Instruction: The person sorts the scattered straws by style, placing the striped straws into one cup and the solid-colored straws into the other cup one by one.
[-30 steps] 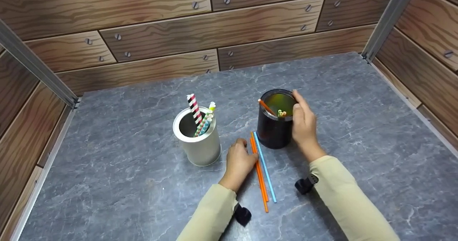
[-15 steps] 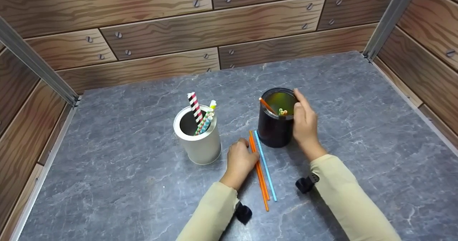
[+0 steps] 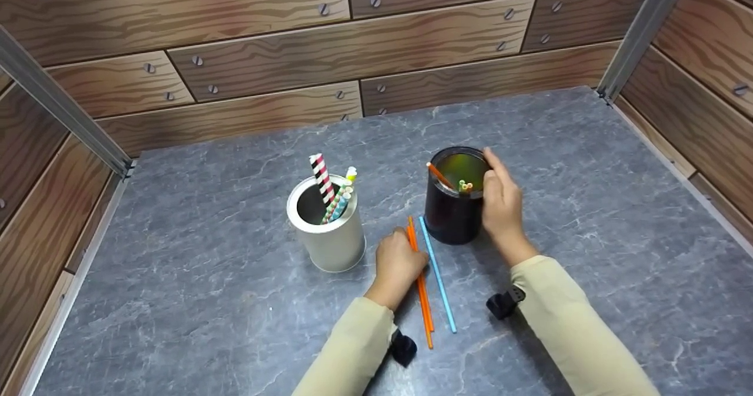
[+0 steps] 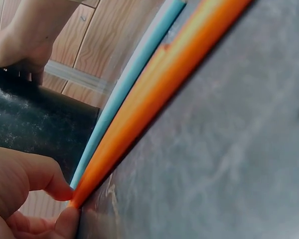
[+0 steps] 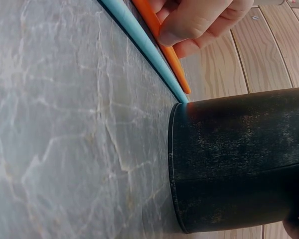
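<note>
My left hand (image 3: 395,266) pinches two orange straws (image 3: 425,308) lying on the grey marbled table; in the left wrist view, thumb and fingertip close on the orange straws (image 4: 134,114). Just right of them lies a light blue straw (image 3: 441,290), apart from the left hand. My right hand (image 3: 503,210) holds the upright black can (image 3: 450,216) by its right side, a finger up along the rim. An orange straw (image 3: 437,175) leans inside that can, beside several short-looking straw ends (image 3: 465,186). The right wrist view shows the black can (image 5: 244,164) standing close to the blue straw's end.
A white can (image 3: 334,246) stands left of my left hand, holding several patterned paper straws (image 3: 321,178). Wood-patterned walls (image 3: 265,60) enclose the table (image 3: 194,266) at the back and both sides. Dark wrist cameras hang under both sleeves.
The orange straws have shifted slightly left, their near ends swinging away from the blue straw, so the gap has widened. My right hand and the black can stay in place.
</note>
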Demonstrator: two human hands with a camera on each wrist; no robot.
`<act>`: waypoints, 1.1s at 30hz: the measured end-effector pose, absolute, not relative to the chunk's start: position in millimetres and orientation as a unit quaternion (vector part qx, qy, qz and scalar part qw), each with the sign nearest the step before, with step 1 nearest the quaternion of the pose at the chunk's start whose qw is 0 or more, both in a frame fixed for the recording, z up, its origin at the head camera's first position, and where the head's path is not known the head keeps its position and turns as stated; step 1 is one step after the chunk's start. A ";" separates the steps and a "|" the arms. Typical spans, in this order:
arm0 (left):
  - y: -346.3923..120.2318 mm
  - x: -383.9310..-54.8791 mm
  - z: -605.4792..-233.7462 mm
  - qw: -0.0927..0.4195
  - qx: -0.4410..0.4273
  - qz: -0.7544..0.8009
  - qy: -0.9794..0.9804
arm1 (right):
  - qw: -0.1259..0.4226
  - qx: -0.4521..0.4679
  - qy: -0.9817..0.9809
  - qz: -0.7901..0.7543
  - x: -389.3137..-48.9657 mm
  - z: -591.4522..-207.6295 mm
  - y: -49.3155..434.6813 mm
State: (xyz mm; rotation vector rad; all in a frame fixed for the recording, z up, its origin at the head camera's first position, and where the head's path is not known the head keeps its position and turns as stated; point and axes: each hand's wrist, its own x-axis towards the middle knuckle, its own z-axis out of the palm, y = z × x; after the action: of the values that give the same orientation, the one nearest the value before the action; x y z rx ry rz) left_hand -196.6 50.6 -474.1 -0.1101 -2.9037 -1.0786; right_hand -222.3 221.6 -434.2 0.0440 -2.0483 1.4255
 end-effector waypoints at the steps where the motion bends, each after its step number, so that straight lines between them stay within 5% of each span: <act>1: 50.9 -196.7 -473.8 0.020 -0.037 -0.346 -0.937 | 0.318 0.017 -0.778 0.541 -222.0 -434.3 221.4; 33: 41.3 -199.3 -472.8 0.004 -0.010 -0.408 -0.913 | 0.312 0.013 -0.782 0.539 -220.5 -432.7 220.5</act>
State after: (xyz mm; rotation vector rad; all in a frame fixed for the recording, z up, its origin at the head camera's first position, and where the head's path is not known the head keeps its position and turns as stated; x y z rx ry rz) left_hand -199.3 41.3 -472.8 -0.0325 -2.8602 -1.2784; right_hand -220.5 220.5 -432.7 0.0336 -2.0638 1.4220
